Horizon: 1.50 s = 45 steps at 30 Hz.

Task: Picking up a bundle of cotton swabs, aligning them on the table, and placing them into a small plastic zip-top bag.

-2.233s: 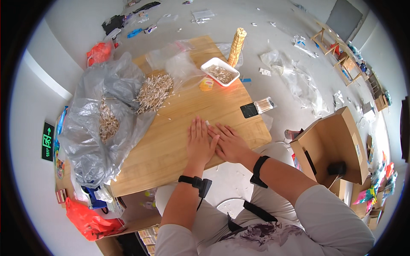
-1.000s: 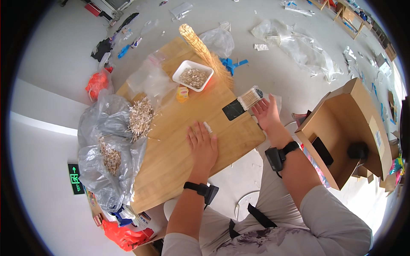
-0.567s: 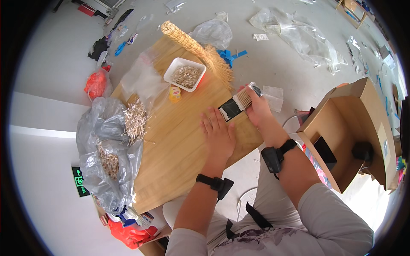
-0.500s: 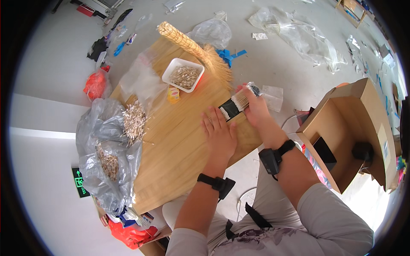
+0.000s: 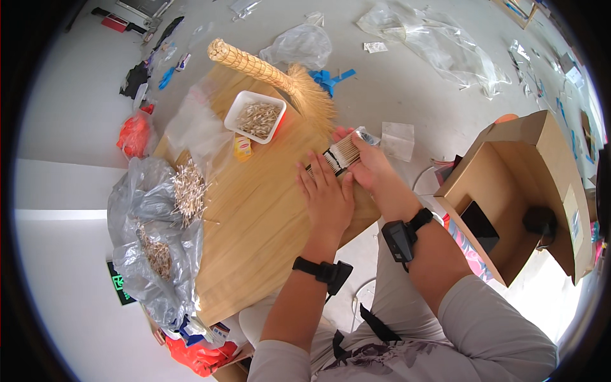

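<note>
A small clear pack of cotton swabs (image 5: 344,153) with a dark band lies at the table's right edge. My right hand (image 5: 368,164) is closed around its far right end, where crinkled clear plastic sticks out. The fingers of my left hand (image 5: 327,191) lie stretched and spread over the pack's near left end, hiding part of it. Beyond my hands, a white tray (image 5: 235,116) holds loose cotton swabs (image 5: 258,120). A small yellow packet (image 5: 243,148) is beside the tray.
A straw hand broom (image 5: 309,95) lies across the table's far edge. Grey plastic bags (image 5: 137,191) with piles of swabs (image 5: 189,191) cover the left side. An open cardboard box (image 5: 503,184) stands at right. Plastic sheeting (image 5: 433,44) litters the floor.
The whole view has shifted slightly, so the table and its items appear farther left. The pack's dark band shows less between my hands; my right hand still grips it.
</note>
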Each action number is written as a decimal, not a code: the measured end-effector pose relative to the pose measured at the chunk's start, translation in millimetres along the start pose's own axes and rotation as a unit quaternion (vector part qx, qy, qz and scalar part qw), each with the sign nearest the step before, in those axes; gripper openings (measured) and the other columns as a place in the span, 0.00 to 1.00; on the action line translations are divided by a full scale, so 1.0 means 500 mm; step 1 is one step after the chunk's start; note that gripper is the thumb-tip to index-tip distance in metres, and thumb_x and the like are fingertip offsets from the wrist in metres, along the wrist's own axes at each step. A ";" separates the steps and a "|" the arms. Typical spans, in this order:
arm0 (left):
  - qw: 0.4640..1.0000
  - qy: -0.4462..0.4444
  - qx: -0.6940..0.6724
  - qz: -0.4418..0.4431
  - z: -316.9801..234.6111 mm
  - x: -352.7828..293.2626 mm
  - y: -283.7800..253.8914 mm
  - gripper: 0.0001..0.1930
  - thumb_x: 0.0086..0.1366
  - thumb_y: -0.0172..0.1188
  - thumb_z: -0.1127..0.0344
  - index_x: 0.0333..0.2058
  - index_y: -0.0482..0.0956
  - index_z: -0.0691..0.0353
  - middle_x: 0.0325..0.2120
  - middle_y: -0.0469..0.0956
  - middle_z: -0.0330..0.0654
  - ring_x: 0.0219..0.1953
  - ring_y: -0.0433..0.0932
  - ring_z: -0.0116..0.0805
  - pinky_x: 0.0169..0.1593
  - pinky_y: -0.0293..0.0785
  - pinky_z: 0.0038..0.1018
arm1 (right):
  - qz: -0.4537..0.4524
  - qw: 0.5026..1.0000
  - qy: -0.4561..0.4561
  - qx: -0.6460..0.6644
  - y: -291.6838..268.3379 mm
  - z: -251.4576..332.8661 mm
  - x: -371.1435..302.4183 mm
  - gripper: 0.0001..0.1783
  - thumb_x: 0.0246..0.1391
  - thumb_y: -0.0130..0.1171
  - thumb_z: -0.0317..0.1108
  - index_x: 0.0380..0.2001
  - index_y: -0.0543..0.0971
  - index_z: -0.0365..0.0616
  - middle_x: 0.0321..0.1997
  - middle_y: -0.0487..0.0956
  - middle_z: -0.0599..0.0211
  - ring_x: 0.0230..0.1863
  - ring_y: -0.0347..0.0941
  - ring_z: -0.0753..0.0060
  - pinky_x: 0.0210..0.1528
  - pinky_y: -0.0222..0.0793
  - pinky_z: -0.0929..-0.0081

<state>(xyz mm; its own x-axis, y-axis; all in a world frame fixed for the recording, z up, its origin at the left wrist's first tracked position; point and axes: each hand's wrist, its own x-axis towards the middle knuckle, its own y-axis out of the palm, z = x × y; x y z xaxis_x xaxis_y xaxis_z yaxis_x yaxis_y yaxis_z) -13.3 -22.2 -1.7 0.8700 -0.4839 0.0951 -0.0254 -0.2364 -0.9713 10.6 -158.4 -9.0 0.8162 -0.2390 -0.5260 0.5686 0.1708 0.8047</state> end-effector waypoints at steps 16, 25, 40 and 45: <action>0.995 0.008 -0.082 0.053 0.005 0.024 -0.005 0.40 0.79 0.29 0.42 0.73 0.47 0.74 0.77 0.40 0.58 0.78 0.33 0.63 0.76 0.29 0.56 | 0.015 0.999 -0.023 -0.037 0.008 0.003 -0.009 0.19 0.73 0.50 0.37 0.60 0.70 0.39 0.64 0.74 0.54 0.68 0.70 0.55 0.66 0.70 0.54; 0.790 -0.075 -0.603 -0.077 -0.002 0.049 -0.005 0.47 0.75 0.16 0.31 0.75 0.44 0.67 0.77 0.43 0.50 0.79 0.37 0.44 0.78 0.32 0.40 | 0.013 0.999 -0.011 0.034 0.019 0.016 0.001 0.19 0.76 0.42 0.45 0.58 0.70 0.43 0.67 0.73 0.56 0.69 0.68 0.52 0.68 0.67 0.49; 0.705 -0.073 -0.695 -0.123 -0.049 0.074 0.005 0.44 0.78 0.22 0.34 0.74 0.48 0.70 0.76 0.46 0.52 0.79 0.42 0.46 0.78 0.40 0.41 | 0.037 0.999 -0.013 -0.008 0.023 0.013 -0.001 0.19 0.78 0.34 0.41 0.53 0.71 0.41 0.67 0.72 0.54 0.70 0.66 0.50 0.68 0.66 0.52; 0.654 -0.060 -0.743 -0.128 -0.084 0.087 0.008 0.46 0.76 0.25 0.31 0.74 0.48 0.70 0.76 0.46 0.53 0.78 0.44 0.48 0.77 0.44 0.44 | 0.033 0.999 -0.016 -0.002 0.023 0.013 -0.001 0.19 0.78 0.34 0.41 0.53 0.71 0.40 0.67 0.72 0.51 0.70 0.66 0.49 0.68 0.66 0.51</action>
<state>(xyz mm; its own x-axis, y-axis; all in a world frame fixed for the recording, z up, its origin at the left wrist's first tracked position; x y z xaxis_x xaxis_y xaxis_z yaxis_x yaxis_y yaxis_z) 3.7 -79.6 7.6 0.9695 -0.2191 0.1099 -0.2444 -0.8978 0.3664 16.3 -162.3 2.3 0.8479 -0.2576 -0.4634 0.5147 0.1902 0.8360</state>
